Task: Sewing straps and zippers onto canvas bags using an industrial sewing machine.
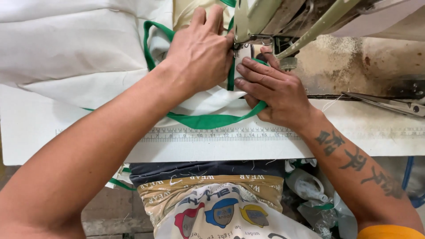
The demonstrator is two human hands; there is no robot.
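Note:
My left hand (200,53) lies flat with fingers together on white fabric (75,48), pressing it just left of the sewing machine's head (252,20). My right hand (276,90) presses the fabric and a green binding tape (208,120) right beside the presser foot. The green tape loops out from under my left hand, curves along the table's front and passes under my right palm. The needle area is mostly hidden by my fingers.
A white sewing table (248,146) has a ruler strip (186,134) along its front edge. Scissors (389,104) lie at the right on the table. Bundled white fabric fills the upper left. Plastic bags and scraps (314,194) sit below the table at right.

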